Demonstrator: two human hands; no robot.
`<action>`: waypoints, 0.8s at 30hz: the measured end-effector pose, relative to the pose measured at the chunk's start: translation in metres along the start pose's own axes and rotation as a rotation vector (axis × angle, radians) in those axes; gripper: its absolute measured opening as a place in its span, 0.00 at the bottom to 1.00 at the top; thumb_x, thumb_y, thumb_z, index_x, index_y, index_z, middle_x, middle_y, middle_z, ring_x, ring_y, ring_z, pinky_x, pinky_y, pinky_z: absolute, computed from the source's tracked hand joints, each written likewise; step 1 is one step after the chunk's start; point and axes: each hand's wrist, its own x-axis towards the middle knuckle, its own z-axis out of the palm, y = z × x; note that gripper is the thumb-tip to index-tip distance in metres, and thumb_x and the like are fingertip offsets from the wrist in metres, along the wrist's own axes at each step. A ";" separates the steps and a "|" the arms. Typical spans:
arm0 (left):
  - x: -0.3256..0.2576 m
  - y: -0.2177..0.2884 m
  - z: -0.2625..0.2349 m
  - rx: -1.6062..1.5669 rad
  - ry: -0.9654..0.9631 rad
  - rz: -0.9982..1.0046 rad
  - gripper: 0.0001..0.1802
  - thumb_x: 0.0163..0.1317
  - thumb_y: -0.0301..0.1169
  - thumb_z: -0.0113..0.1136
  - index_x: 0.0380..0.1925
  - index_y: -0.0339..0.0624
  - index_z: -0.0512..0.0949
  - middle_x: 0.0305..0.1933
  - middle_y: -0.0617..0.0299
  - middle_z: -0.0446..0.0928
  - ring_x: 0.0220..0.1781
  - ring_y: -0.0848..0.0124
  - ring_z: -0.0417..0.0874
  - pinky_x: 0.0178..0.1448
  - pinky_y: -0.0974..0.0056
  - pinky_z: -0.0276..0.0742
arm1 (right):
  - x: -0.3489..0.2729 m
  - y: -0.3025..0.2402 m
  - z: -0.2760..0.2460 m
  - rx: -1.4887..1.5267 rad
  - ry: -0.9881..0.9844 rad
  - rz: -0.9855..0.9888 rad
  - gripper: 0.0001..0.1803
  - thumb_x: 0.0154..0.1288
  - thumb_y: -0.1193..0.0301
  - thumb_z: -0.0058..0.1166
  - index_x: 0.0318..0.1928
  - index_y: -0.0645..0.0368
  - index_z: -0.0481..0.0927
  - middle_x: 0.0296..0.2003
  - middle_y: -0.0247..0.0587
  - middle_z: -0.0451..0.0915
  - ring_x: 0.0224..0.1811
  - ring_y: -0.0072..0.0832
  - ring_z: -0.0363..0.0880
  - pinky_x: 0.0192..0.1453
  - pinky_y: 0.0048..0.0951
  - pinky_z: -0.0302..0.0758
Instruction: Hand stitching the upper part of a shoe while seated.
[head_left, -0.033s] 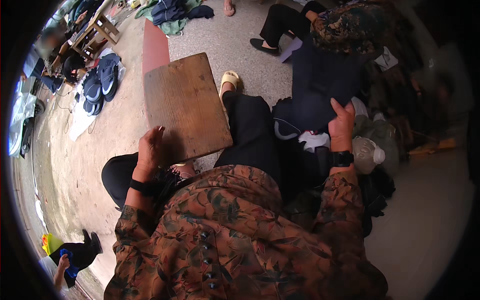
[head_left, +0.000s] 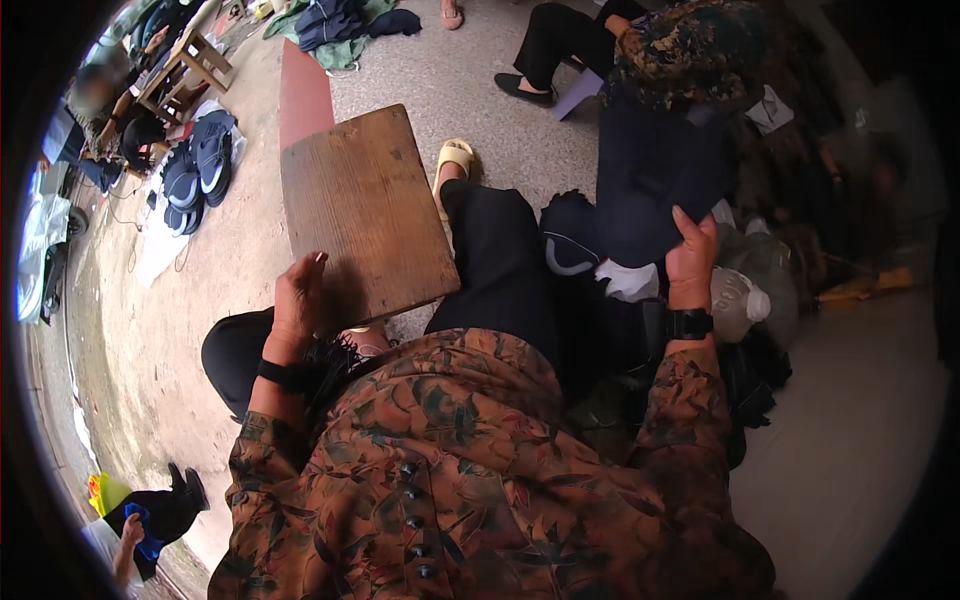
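Note:
A brown wooden board rests slantwise over my lap on the left. My left hand lies at its lower left edge with the fingers curled closed; what they hold, if anything, is hidden. On the right, my right hand grips a dark navy cloth piece, thumb on top and the other fingers underneath. The cloth hangs out ahead of the hand. Just below it are a dark navy piece with a light curved stripe and a white cloth.
A translucent plastic jug stands right of my right wrist. Ahead sits a person in black trousers. Stacked navy pieces lie on a white sheet at the far left, near a wooden stool. More dark clothing lies at the top.
My right hand and the navy cloth have shifted slightly to the right and down. My left hand and the board stay nearly in place.

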 end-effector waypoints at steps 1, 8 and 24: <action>0.001 0.006 0.003 -0.085 -0.033 -0.027 0.11 0.67 0.30 0.52 0.45 0.37 0.78 0.35 0.47 0.81 0.35 0.58 0.83 0.42 0.62 0.76 | -0.012 -0.001 -0.026 -0.036 0.107 -0.006 0.25 0.58 0.84 0.52 0.59 0.66 0.71 0.55 0.43 0.75 0.56 0.34 0.74 0.64 0.34 0.69; -0.001 -0.004 0.018 -0.057 -0.099 -0.127 0.12 0.67 0.29 0.51 0.47 0.38 0.78 0.35 0.49 0.82 0.34 0.65 0.83 0.42 0.64 0.76 | -0.130 0.041 -0.167 -0.152 0.487 0.224 0.25 0.58 0.84 0.53 0.59 0.66 0.70 0.54 0.43 0.76 0.54 0.34 0.75 0.63 0.35 0.69; 0.005 0.013 0.011 -0.001 -0.141 -0.264 0.12 0.68 0.25 0.49 0.47 0.33 0.76 0.43 0.59 0.81 0.43 0.75 0.78 0.48 0.71 0.73 | -0.312 0.224 -0.247 -0.519 0.328 0.697 0.26 0.51 0.81 0.59 0.54 0.61 0.75 0.48 0.45 0.80 0.50 0.39 0.79 0.56 0.39 0.72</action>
